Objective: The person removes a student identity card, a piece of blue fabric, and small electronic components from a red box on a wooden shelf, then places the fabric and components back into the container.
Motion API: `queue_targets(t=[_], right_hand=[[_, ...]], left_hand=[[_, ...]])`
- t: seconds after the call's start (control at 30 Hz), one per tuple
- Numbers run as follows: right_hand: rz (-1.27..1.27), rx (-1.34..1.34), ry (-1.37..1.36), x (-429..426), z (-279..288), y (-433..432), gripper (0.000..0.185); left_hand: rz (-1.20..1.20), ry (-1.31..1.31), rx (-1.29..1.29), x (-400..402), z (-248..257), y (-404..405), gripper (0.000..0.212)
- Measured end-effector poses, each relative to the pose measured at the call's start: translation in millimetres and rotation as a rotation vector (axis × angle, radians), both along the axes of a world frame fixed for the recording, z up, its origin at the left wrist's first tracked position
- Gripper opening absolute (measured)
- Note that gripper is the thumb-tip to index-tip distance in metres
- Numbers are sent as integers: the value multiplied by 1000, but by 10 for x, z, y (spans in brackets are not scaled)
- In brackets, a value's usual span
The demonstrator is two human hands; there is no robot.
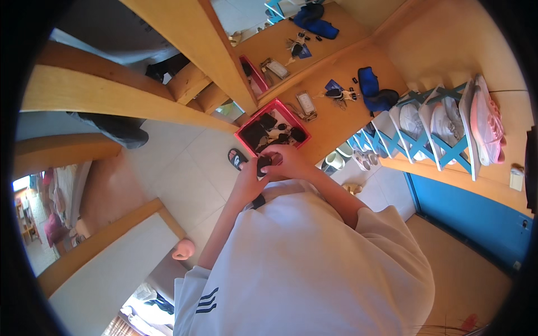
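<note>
Close to my chest, both of my hands meet around a small dark object (263, 163) whose kind I cannot tell. My left hand (253, 178) holds it from the left, and the fingers of my right hand (281, 161) touch it from the other side. Just beyond them a red box (307, 140) stands at the corner of a wooden counter (332, 122). Inside it lie several dark items, among them a black pouch or wallet (254, 133) and small round pieces. Part of the box's near edge is hidden by my right hand.
On the counter lie a clear case with a strap (306, 103), a bunch of keys (342, 94) and a blue and black fabric item (372, 88). A mirror (269, 46) rises behind. A shoe rack (424, 126) with several shoes stands right. A blue door (470, 218) is lower right.
</note>
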State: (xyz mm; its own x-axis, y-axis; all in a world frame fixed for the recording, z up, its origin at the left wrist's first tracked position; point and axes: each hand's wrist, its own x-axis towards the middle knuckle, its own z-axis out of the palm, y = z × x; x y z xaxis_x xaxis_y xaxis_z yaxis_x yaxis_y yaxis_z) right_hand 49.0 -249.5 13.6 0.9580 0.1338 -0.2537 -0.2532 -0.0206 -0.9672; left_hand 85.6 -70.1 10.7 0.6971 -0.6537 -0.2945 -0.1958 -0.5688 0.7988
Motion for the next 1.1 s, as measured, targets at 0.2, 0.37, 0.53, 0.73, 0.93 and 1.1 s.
queue_targets(t=[0.2,0.37,0.53,0.73,0.93,1.1], right_hand=[[-268,111,202,233,-455,-240,41],[-490,-562,-107,369,-966,-463,39],[-624,-538,-37,224,-623,-664,36],[-784,-872,-75,50,-947,-1592,22],[-845,-1137,-154,309,-1224,-1811,28],[-910,-1486,9,331,-1483,-2110,30]], left_hand=[[153,174,-82,53,33,33,57],[123,65,-40,90,-110,225,48],[227,121,-45,30,-77,485,40],[269,134,-10,32,-69,692,37],[299,110,28,141,49,653,35],[284,106,40,166,86,577,34]])
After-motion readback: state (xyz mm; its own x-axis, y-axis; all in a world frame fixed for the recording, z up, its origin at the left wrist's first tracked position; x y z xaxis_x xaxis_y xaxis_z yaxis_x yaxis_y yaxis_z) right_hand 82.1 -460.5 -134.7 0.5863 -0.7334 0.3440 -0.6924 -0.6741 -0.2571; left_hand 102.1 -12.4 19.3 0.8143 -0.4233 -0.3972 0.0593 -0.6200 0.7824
